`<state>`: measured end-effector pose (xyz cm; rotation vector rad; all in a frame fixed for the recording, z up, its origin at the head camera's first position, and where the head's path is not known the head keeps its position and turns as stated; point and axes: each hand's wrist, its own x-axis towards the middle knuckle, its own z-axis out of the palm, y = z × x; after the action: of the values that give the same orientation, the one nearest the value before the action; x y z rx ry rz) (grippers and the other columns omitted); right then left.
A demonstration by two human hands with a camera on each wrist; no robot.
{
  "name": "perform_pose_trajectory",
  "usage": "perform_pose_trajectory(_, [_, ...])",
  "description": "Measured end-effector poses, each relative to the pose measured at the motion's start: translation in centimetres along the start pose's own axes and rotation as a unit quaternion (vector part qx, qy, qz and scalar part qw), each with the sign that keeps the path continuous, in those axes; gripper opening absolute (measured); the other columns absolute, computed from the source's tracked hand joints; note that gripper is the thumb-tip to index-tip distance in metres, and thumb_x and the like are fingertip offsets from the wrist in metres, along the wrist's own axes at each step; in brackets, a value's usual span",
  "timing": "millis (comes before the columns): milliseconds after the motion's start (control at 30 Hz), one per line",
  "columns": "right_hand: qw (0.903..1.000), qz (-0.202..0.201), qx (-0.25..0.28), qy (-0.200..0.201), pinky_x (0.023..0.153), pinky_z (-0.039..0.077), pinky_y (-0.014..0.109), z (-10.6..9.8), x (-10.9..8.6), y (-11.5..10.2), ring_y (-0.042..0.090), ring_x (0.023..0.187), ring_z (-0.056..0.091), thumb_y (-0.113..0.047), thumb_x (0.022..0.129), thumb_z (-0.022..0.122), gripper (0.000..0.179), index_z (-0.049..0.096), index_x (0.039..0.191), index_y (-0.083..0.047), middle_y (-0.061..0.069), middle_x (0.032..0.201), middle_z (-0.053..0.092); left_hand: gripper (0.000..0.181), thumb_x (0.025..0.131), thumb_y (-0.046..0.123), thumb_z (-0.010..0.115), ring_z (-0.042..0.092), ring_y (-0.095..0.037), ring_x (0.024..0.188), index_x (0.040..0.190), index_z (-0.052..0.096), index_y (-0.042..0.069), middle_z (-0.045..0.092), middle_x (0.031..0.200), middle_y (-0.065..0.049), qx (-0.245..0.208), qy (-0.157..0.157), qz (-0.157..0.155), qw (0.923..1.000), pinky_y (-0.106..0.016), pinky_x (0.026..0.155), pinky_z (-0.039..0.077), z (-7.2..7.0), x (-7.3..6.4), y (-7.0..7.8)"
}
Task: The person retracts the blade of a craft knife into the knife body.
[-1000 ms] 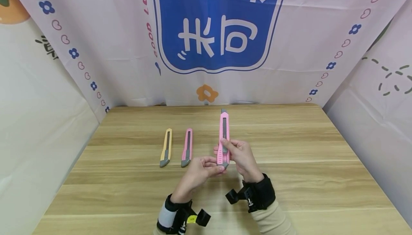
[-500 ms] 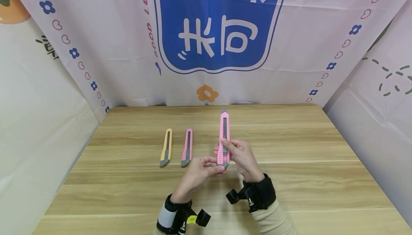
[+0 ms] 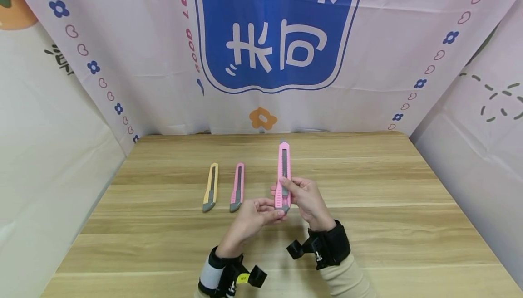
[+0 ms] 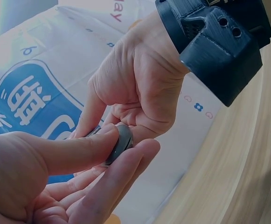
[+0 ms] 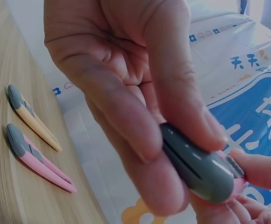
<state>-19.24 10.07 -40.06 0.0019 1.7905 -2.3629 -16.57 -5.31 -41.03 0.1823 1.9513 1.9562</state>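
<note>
In the head view a pink utility knife (image 3: 280,164) is held up over the table, its narrow front end pointing away. My left hand (image 3: 251,218) pinches its grey end cap between thumb and fingers; the left wrist view shows that cap (image 4: 123,140) close up. My right hand (image 3: 309,200) grips the body from the right, thumb at the grey slider. A short grey tip sticks out at the front end. In the right wrist view the left fingers partly cover the cap, and the right thumb (image 5: 261,169) touches the slider.
Left of the hands, a second pink utility knife (image 3: 240,180) and a yellow one (image 3: 214,182) lie side by side on the wooden table (image 3: 359,171). A printed cloth (image 3: 359,112) hangs behind the table's far edge. Both wrists wear black camera mounts.
The grey tip at the knife's front sticks out a little less, and the slider and right thumb sit slightly nearer the body. The left hand has barely moved.
</note>
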Motion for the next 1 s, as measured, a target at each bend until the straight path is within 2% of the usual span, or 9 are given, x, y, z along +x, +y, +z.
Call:
perform_pose_trajectory(300, [0.9999, -0.01, 0.003, -0.005, 0.06, 0.06, 0.019, 0.03, 0.06, 0.07, 0.013, 0.071, 0.071, -0.01, 0.093, 0.056, 0.04, 0.051, 0.115, 0.023, -0.005, 0.069, 0.074, 0.027, 0.083, -0.005, 0.062, 0.07, -0.024, 0.083, 0.107, 0.059, -0.017, 0.068, 0.099, -0.033, -0.003, -0.001, 0.005, 1.0, -0.032, 0.078, 0.06, 0.06, -0.13, 0.14])
perform_pose_trajectory(667, [1.0, 0.004, -0.008, -0.004, 0.063, 0.059, 0.019, -0.04, -0.07, -0.1, 0.013, 0.075, 0.07, -0.006, 0.092, 0.056, 0.038, 0.052, 0.118, 0.021, -0.005, 0.072, 0.075, 0.027, 0.083, -0.006, 0.062, 0.07, -0.026, 0.083, 0.107, 0.059, -0.017, 0.068, 0.099, -0.033, -0.014, 0.003, 0.005, 0.9999, -0.031, 0.077, 0.06, 0.08, -0.03, 0.02])
perform_pose_trajectory(833, [0.9995, 0.021, -0.024, 0.004, 0.066, 0.057, 0.018, -0.01, -0.17, -0.31, 0.013, 0.082, 0.069, -0.013, 0.093, 0.057, 0.038, 0.056, 0.119, 0.014, -0.006, 0.076, 0.074, 0.028, 0.084, -0.004, 0.062, 0.068, -0.034, 0.09, 0.109, 0.059, -0.016, 0.068, 0.099, -0.032, -0.02, 0.005, -0.003, 0.9998, -0.032, 0.079, 0.059, 0.03, 0.08, -0.02])
perform_pose_trajectory(1000, [0.9994, 0.026, -0.024, 0.008, 0.068, 0.058, 0.02, 0.11, -0.18, -0.34, 0.016, 0.087, 0.069, -0.023, 0.092, 0.059, 0.043, 0.058, 0.119, 0.011, 0.004, 0.087, 0.076, 0.028, 0.083, -0.003, 0.063, 0.067, -0.035, 0.091, 0.108, 0.059, -0.015, 0.069, 0.098, -0.031, -0.026, 0.014, -0.004, 0.9995, -0.039, 0.083, 0.057, 0.04, 0.11, 0.02])
